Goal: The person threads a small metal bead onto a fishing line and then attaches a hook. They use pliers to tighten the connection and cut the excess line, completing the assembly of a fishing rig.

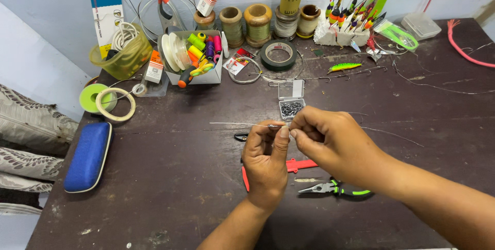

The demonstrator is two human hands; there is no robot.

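My left hand (264,159) pinches a thin silver wire (237,124) that sticks out to the left, with a small dark sleeve at the fingertips. My right hand (330,139) meets it from the right, thumb and forefinger closed on the same wire end. Both hands hover above the dark table (170,178). Just behind them lies a small clear box of metal bits (291,106) with its lid up. Under the hands lie a red tool (299,165) and green-handled pliers (335,188).
A blue case (88,155) lies at the left edge beside tape rolls (105,100). A white box of coloured spools (198,56), thread reels (245,23), black tape (278,54), floats in foam (343,33) and a lure (344,66) line the back.
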